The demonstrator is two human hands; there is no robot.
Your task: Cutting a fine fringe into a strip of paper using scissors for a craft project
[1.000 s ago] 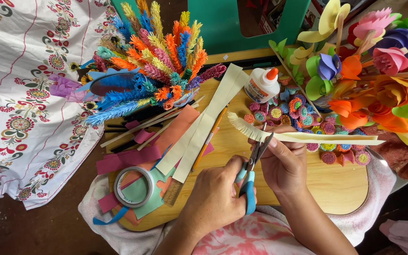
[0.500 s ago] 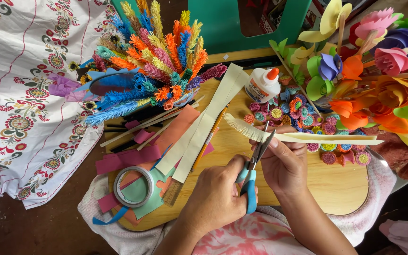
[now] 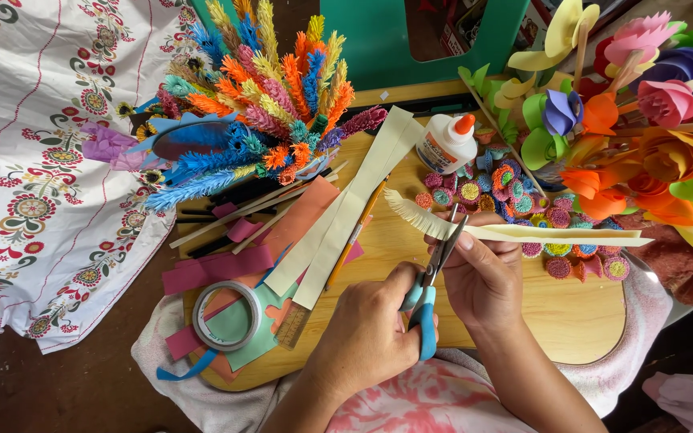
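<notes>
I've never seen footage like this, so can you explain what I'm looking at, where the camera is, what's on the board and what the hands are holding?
This is one view from a camera worn on a person's head, looking down at their own two bare hands over a wooden board on their lap. The left hand works blue-handled scissors. The right hand holds a folded cream paper strip, fringed at one end. On the board lie a glue bottle, a tape roll, loose paper strips and small rolled paper discs. Paper flowers stand to the right, colourful fringed stems at the back.
</notes>
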